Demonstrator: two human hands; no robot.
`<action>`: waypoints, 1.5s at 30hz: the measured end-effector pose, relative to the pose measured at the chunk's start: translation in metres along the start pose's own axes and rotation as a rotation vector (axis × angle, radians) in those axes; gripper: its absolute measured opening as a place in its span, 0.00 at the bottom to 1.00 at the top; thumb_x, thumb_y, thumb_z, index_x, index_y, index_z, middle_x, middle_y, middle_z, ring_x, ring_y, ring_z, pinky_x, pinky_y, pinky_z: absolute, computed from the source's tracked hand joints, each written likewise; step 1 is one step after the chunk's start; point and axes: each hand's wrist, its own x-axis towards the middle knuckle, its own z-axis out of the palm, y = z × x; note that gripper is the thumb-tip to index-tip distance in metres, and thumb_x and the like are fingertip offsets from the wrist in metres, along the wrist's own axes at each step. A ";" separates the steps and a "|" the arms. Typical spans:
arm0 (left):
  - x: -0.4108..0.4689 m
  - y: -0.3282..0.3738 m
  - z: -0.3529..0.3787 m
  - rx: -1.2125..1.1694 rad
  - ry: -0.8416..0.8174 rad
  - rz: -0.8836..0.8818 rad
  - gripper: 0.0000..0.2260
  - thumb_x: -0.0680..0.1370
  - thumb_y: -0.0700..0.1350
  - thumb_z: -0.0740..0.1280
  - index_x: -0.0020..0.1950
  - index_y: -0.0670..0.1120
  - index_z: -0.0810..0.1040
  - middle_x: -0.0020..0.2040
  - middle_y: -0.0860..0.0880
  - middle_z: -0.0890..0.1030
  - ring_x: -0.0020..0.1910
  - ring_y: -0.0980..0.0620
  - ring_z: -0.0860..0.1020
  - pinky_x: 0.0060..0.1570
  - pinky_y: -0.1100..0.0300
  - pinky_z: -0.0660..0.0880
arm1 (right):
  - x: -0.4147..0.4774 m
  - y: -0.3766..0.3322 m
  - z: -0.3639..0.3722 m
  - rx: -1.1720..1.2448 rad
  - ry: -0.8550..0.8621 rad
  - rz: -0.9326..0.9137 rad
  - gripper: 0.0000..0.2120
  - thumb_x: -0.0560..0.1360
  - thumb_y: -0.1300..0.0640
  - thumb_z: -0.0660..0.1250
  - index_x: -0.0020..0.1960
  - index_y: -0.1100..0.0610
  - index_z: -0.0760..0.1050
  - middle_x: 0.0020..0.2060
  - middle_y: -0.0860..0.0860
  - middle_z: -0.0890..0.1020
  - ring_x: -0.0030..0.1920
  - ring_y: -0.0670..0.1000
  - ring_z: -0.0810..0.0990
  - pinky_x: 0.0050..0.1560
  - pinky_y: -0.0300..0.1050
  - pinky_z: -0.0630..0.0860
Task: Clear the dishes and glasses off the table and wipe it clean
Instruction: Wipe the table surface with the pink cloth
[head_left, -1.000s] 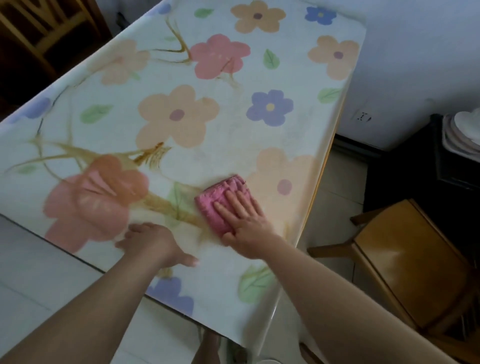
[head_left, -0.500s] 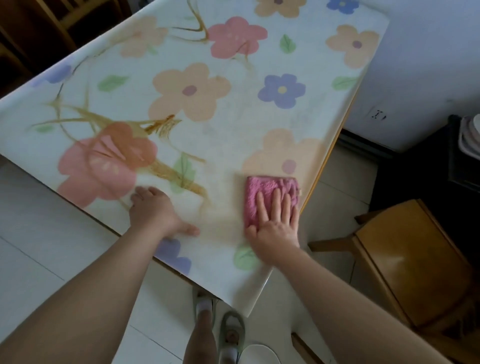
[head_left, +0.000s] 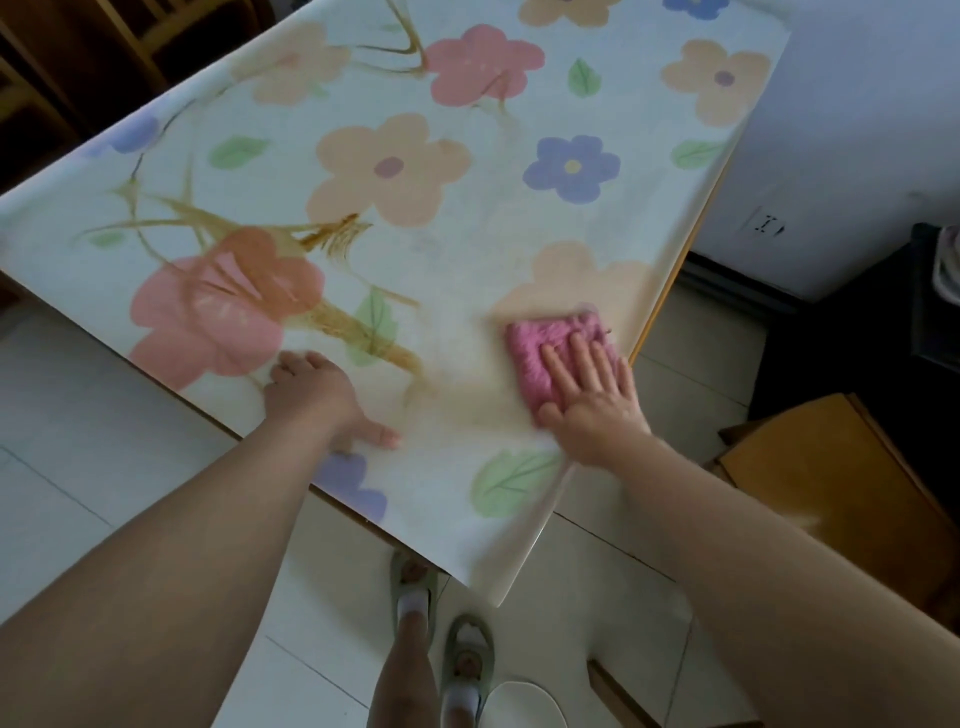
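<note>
The table (head_left: 467, 234) carries a white cloth printed with large pastel flowers, smeared with brown streaks (head_left: 358, 332) across its near left part. A pink cleaning cloth (head_left: 540, 343) lies near the table's right edge. My right hand (head_left: 592, 395) presses flat on it with straight, spread fingers. My left hand (head_left: 317, 395) rests on the tablecloth at the near edge, fingers bent down onto the cloth and thumb stretched out to the right, holding nothing. No dishes or glasses are on the visible tabletop.
A wooden chair (head_left: 841, 499) stands close on the right of the table. A dark cabinet (head_left: 893, 332) with stacked plates (head_left: 948, 265) sits against the white wall. More wooden chairs (head_left: 104, 62) are at the far left. My feet (head_left: 441, 634) stand on the tiled floor.
My right hand has slid the pink cloth rightward, from the table's middle to near its right edge. The left hand has stayed planted at the near edge.
</note>
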 end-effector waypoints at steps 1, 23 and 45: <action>0.001 0.000 0.000 0.003 0.004 0.001 0.71 0.52 0.74 0.73 0.76 0.34 0.43 0.76 0.34 0.50 0.75 0.38 0.55 0.69 0.48 0.61 | 0.006 0.001 -0.002 0.023 0.005 0.045 0.35 0.72 0.38 0.44 0.77 0.41 0.36 0.77 0.51 0.35 0.76 0.51 0.33 0.74 0.54 0.31; -0.003 -0.024 0.016 -0.040 0.066 0.126 0.65 0.56 0.77 0.67 0.78 0.42 0.41 0.78 0.39 0.44 0.78 0.42 0.45 0.73 0.47 0.53 | -0.033 -0.047 0.015 0.020 -0.002 -0.109 0.43 0.63 0.33 0.44 0.77 0.40 0.37 0.76 0.52 0.33 0.76 0.53 0.31 0.73 0.51 0.29; 0.059 -0.124 -0.009 0.053 0.103 0.166 0.66 0.55 0.78 0.66 0.78 0.39 0.46 0.78 0.37 0.48 0.76 0.39 0.53 0.73 0.49 0.55 | 0.084 -0.244 -0.015 0.131 -0.031 -0.070 0.36 0.76 0.39 0.48 0.78 0.46 0.34 0.75 0.58 0.32 0.74 0.63 0.28 0.71 0.63 0.30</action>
